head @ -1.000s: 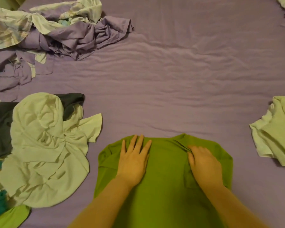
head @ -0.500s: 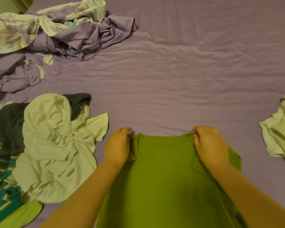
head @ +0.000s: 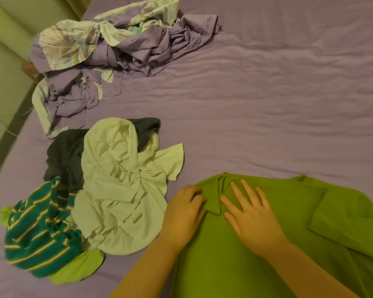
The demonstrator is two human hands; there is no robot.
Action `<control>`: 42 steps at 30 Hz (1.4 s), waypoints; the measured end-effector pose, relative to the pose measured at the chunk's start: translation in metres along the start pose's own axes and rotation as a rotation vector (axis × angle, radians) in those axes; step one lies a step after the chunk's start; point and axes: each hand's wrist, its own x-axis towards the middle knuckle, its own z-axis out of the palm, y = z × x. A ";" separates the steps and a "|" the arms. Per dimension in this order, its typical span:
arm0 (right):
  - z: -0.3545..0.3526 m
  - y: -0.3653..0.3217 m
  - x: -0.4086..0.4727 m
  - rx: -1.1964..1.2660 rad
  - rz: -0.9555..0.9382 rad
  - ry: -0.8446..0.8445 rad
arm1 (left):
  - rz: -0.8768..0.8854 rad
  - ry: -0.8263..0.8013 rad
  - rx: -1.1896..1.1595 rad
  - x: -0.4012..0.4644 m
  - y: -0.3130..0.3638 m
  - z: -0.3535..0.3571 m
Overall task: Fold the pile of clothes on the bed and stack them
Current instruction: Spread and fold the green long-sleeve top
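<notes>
A green garment (head: 289, 222) lies spread on the purple bed sheet (head: 267, 104) at the lower right. My left hand (head: 184, 208) grips a folded flap at the garment's upper left edge, fingers curled on the cloth. My right hand (head: 250, 214) lies flat on the garment just right of that flap, fingers spread. To the left sits a pile of unfolded clothes: a pale green garment (head: 121, 186) on top, a dark one (head: 65, 160) under it, a teal striped one (head: 39, 237) and a bright green piece (head: 78, 269).
A heap of crumpled purple and floral bedding (head: 116, 46) lies at the upper left. The bed's left edge borders a pale wall (head: 7, 67). Bare sheet stretches across the middle and upper right.
The view has swung left, so the pale clothes at the right edge are out of sight. My right hand crossed from the garment's right corner to beside my left hand and flattened.
</notes>
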 end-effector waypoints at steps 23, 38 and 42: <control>-0.003 0.123 -0.117 -0.179 0.103 0.136 | 0.208 -0.252 0.218 0.012 0.144 0.074; -0.012 0.213 -0.120 0.457 0.818 0.315 | 0.373 -0.266 0.231 0.057 0.222 0.117; -0.002 0.185 -0.155 0.537 0.691 0.373 | 0.380 -0.290 0.306 0.077 0.226 0.125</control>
